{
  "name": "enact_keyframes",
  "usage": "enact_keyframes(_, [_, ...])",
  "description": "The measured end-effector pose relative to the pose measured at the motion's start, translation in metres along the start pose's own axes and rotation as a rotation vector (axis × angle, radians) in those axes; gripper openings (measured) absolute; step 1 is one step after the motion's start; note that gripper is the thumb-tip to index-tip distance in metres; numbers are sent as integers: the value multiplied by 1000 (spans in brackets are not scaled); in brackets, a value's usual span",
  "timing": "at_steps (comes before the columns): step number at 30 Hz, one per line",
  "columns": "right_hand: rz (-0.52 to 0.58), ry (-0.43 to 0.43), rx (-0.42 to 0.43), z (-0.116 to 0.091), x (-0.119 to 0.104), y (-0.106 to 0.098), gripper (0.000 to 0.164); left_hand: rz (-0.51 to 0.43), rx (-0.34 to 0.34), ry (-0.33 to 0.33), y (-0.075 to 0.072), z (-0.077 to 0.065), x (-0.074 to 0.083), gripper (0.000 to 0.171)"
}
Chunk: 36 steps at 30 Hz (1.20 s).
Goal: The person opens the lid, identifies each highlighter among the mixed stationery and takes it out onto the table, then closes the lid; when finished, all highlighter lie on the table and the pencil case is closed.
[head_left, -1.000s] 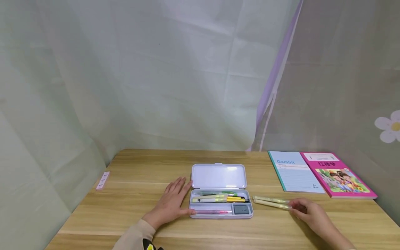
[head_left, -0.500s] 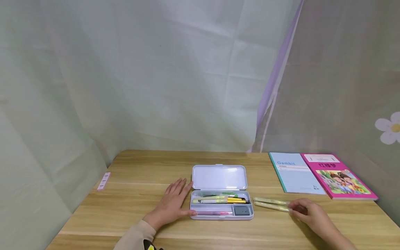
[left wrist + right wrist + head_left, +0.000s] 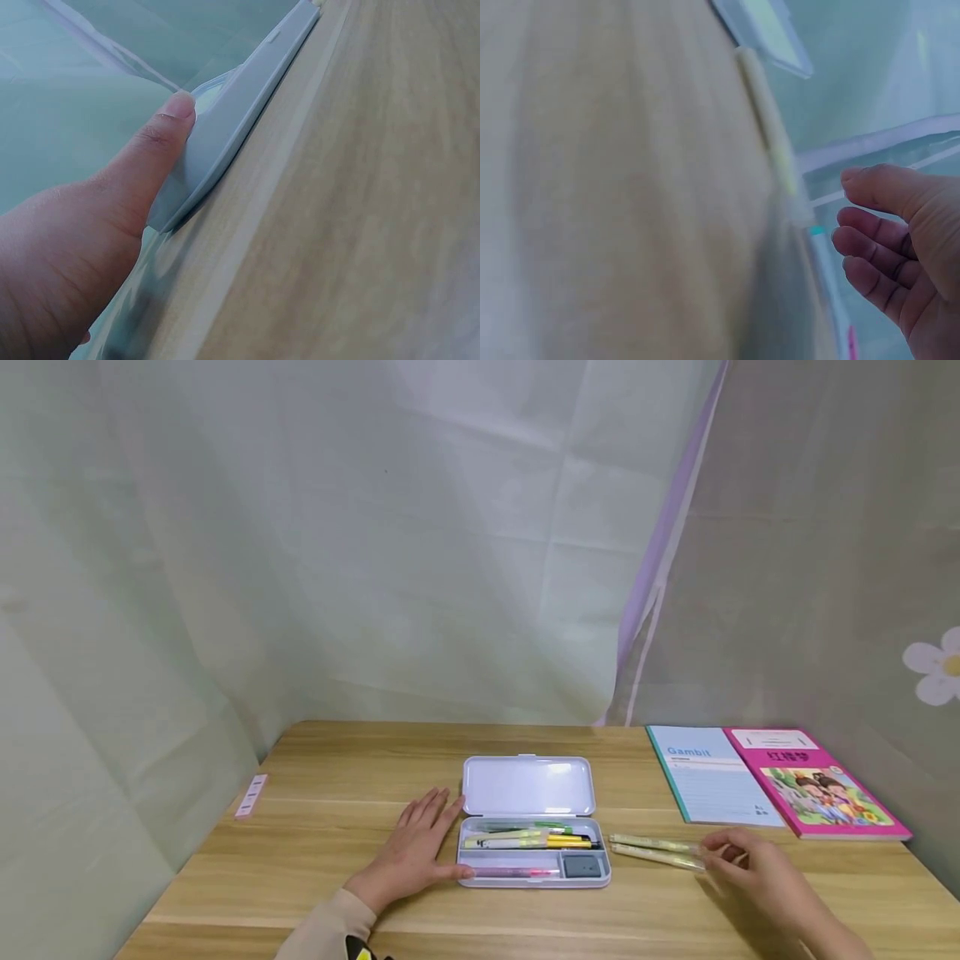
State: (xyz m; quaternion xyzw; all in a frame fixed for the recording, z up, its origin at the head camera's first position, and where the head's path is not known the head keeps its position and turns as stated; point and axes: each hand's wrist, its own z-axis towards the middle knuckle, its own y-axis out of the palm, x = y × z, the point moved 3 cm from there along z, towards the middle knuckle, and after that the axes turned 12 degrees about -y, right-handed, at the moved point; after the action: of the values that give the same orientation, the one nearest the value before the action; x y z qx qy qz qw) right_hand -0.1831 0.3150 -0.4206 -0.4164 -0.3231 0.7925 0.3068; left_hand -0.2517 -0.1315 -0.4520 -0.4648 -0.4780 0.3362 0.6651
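Observation:
An open white pencil case [image 3: 525,883] lies on the table with its lid [image 3: 527,785] folded back. Inside are several pens [image 3: 525,839], a pink-tipped pen [image 3: 517,872] and a dark grey block [image 3: 581,865]. My left hand [image 3: 408,852] lies spread at the case's left side; its thumb [image 3: 161,135] touches the case's rim. Two pale yellow pens [image 3: 656,850] lie side by side, right of the case. At their right ends is my right hand [image 3: 757,868]. In the right wrist view its fingers [image 3: 877,259] are loosely bent, with nothing between them and the thumb.
A light blue notebook [image 3: 712,785] lies at the back right beside a pink book [image 3: 817,785]. A small pink strip [image 3: 251,795] is at the table's left edge. Pale curtain [image 3: 450,568] hangs behind the wooden table [image 3: 360,760].
My right hand has drawn slightly to the right, off the ends of the two pale yellow pens, which stay on the table. The left hand keeps its place at the case.

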Motion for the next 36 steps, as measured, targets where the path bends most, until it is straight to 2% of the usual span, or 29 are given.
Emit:
enact_keyframes(1, [-11,-4,4,2,-2,-3,11,0,1,1,0,0,0,103])
enact_keyframes(7, [-35,-152,105,14,-13,-17,14,1,8,8,0,0,-1,102])
enact_keyframes(12, [-71,-169,130,22,-24,-27,14,0,10,10,0,0,0,102])
enact_keyframes(16, [-95,-216,156,31,-36,-33,20,-7,9,12,-1,-1,0,102])
enact_keyframes(20, [-107,-227,139,39,-47,-36,22,-6,12,12,-1,-1,0,103])
enact_keyframes(24, [-101,-238,102,49,-58,-35,21,1,18,10,0,0,-1,103])
enact_keyframes(31, [-66,-340,109,66,-74,-23,23,1,19,14,0,-1,-1,103])
enact_keyframes(36, [-22,-339,78,76,-82,-9,21,-3,8,7,1,0,-1,102])
